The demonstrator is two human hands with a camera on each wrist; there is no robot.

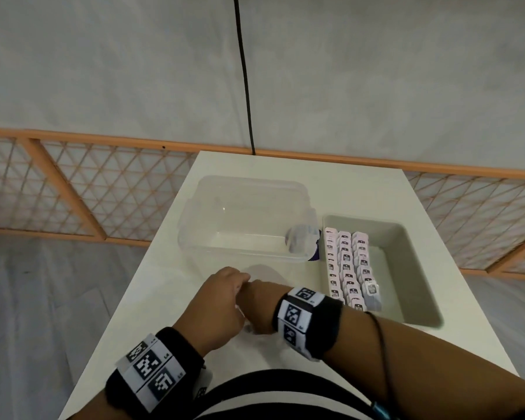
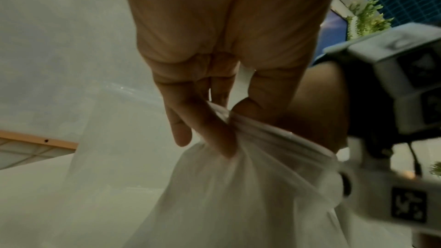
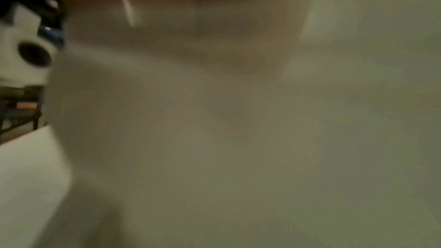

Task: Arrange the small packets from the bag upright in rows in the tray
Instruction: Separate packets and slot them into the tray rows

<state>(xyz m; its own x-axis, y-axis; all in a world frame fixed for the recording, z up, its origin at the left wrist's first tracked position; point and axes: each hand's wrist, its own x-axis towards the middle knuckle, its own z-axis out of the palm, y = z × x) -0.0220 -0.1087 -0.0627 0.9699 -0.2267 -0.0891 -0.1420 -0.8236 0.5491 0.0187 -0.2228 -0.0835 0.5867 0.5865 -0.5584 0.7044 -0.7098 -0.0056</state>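
Observation:
A thin translucent plastic bag (image 2: 238, 195) sits on the white table near its front edge. My left hand (image 1: 225, 292) pinches the bag's rim between thumb and fingers (image 2: 214, 129). My right hand (image 1: 261, 307) lies right beside it, and the wrist (image 2: 317, 101) dips behind the bag's rim. Its fingers are hidden, and the right wrist view is a blur of plastic. The grey tray (image 1: 419, 268) stands to the right. Along its left side, small pink-white packets (image 1: 349, 268) stand upright in three rows.
A clear plastic tub (image 1: 246, 219) stands at the middle back of the table (image 1: 170, 313), touching the tray's left side. A crumpled white-and-purple wrapper (image 1: 306, 245) lies between tub and tray. An orange lattice fence (image 1: 73, 189) runs behind the table.

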